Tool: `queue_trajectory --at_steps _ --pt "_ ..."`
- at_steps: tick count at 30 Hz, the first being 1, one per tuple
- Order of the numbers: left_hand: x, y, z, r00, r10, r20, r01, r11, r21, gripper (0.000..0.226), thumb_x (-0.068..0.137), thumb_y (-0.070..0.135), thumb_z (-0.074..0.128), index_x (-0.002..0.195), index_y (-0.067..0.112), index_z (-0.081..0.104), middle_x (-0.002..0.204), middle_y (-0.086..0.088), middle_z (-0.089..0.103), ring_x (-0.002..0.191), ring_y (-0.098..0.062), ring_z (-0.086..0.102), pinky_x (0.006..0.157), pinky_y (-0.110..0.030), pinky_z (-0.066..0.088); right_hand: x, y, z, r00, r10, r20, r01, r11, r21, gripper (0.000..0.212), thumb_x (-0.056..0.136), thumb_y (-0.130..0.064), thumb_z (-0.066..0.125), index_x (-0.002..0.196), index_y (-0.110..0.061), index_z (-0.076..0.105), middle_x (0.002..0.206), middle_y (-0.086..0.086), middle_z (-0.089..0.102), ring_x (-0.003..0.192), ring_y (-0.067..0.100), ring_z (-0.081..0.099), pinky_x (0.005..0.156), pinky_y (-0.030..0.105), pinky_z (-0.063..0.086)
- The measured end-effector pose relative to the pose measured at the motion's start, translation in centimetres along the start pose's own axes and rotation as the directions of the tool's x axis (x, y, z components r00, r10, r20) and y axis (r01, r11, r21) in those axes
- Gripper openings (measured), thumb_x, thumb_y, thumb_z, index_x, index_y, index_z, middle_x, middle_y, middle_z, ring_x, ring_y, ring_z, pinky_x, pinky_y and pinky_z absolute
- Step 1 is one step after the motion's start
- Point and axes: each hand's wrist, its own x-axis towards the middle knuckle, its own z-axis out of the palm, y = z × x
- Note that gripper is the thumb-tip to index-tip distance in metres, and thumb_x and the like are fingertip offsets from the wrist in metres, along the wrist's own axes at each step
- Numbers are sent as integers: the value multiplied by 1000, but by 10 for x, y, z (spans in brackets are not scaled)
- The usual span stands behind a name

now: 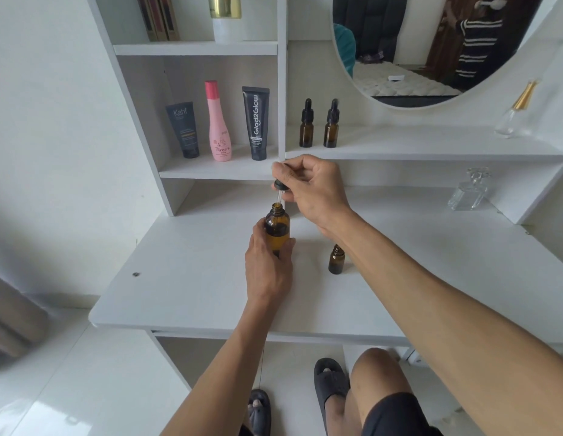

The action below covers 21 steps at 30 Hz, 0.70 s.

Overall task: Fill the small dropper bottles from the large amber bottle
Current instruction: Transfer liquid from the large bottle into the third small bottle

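Gripping the large amber bottle [277, 229] upright, left hand [267, 269] steadies it; right hand [311, 190] pinches a dropper [278, 191] above.

Left hand [267, 265] at frame centre, fingers curled in a grip, right hand [308, 187] just above, fingertips pinched, both forearms bare

White vanity desk [192, 287] with shelves [195, 48], round mirror [415, 58], plain white wall [53, 121], glossy white floor tiles [69, 388].
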Motion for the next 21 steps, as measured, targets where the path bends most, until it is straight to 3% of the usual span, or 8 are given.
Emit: queue_trajectory --at_steps 5,13,21 --pt "0 0 0 1000 -8 6 8 1000 -2 45 92 24 65 132 21 46 118 0 62 94 -23 61 82 -34 50 4 -10 -2 1000 -18 -13 18 1000 7 12 88 -24 76 87 -13 71 87 11 75 79 19 76 67 35 62" --pt "1 0 0 1000 -13 11 13 1000 4 45 93 25 65 133 21 45 120 0 61 97 -22 59 84 -33 49 6 -28 -7 996 -69 -48 68 998 -8 20 89 -25 74 95 -7 71 88 9 75 79 20 77 71 44 64" --pt "0 0 0 1000 -15 12 15 1000 -10 44 92 24 65 132 23 45 117 0 62 93 -24 62 78 -29 45 7 -44 -23 993 -81 -89 86 994 61 13 91 -24 72 91 -11 70 85 6 75 77 19 77 67 34 62"
